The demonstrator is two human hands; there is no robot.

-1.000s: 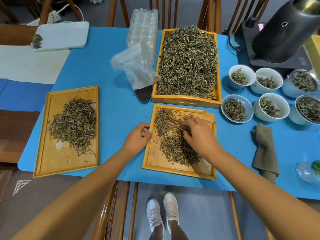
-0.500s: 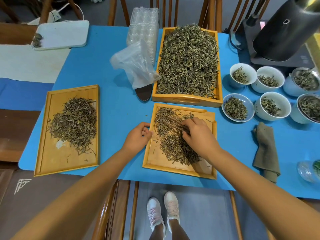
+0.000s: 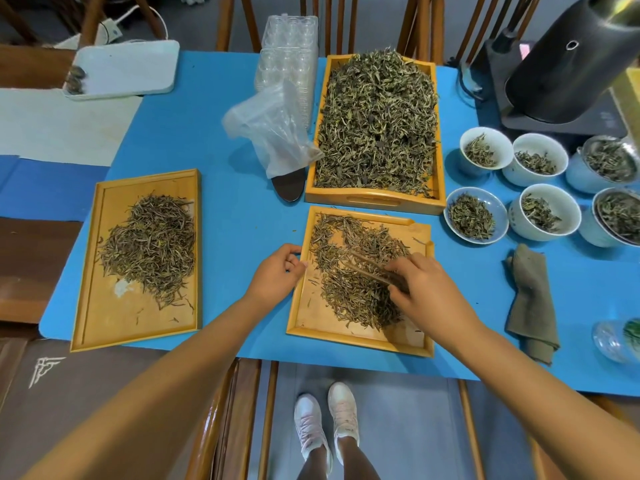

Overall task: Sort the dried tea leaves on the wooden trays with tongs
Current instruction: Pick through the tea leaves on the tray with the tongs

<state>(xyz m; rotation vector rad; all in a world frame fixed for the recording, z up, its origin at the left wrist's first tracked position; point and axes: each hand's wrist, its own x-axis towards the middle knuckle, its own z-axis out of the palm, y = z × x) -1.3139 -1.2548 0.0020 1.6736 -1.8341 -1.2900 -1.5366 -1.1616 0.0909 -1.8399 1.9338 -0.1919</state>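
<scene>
A small wooden tray [image 3: 313, 322] lies in front of me with a loose pile of dried tea leaves [image 3: 349, 292] on it. My right hand [image 3: 427, 289] is over this pile, gripping dark wooden tongs [image 3: 372, 270] whose tips point left into the leaves. My left hand [image 3: 277, 275] rests curled against the tray's left rim, holding nothing that I can see. To the left lies a longer wooden tray [image 3: 104, 306] with a heap of thin leaves [image 3: 152, 247]. Behind the small one sits a deep wooden tray [image 3: 375, 202] heaped with coarser leaves [image 3: 377, 123].
Several white bowls [image 3: 545, 211] of tea stand at the right, with a folded grey-green cloth [image 3: 531, 303] and a glass [image 3: 614, 341] near the edge. A clear plastic bag [image 3: 273, 129], stacked clear cups [image 3: 289, 53], a white tray [image 3: 126, 69] and a black appliance [image 3: 568, 60] lie farther back.
My right hand has shifted a little to the right and toward me with the tongs, dragging through the pile. My left hand stays at the tray's rim.
</scene>
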